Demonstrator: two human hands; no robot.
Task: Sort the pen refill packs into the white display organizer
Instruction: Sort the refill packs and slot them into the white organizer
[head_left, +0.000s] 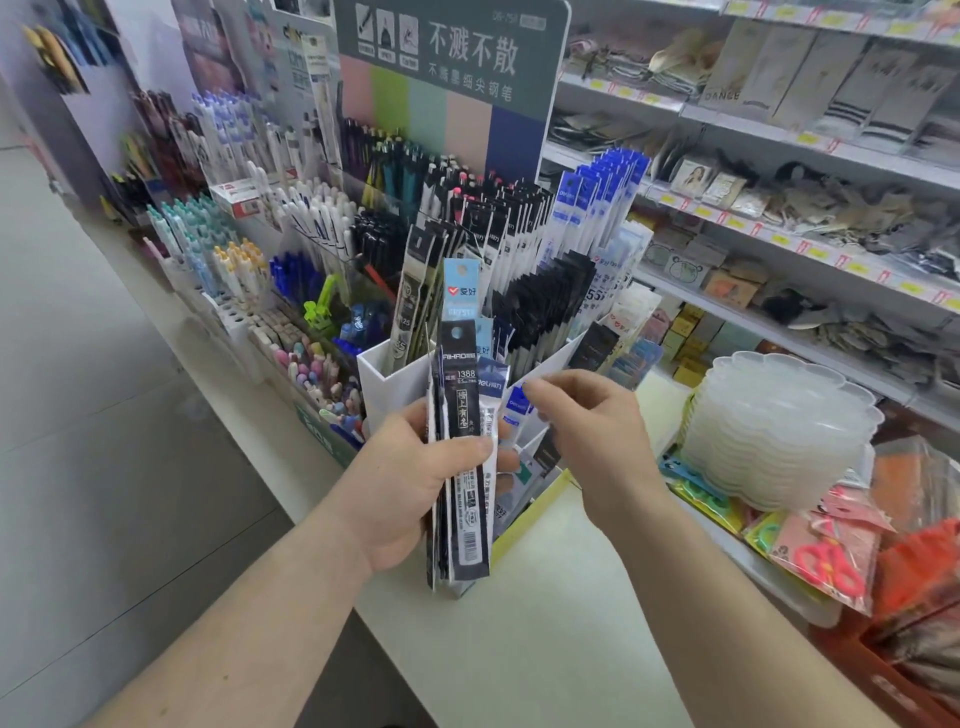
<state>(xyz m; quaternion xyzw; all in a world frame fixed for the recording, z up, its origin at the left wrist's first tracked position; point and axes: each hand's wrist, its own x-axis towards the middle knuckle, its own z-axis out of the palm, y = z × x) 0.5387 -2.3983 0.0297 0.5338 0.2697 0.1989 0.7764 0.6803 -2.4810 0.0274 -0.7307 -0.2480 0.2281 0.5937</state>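
My left hand (415, 483) gripped a fanned stack of refill packs (462, 467) — thumb clamped across the black front pack, fingers curled behind. My right hand (587, 436) pinched the top of a blue-labelled pack (514, 410) at the stack's right edge, fingertips together. The white organizer (384, 374) stood just beyond my fingertips, its slots packed with upright refills. A stack of clear trays (779, 441) sat right of my right hand.
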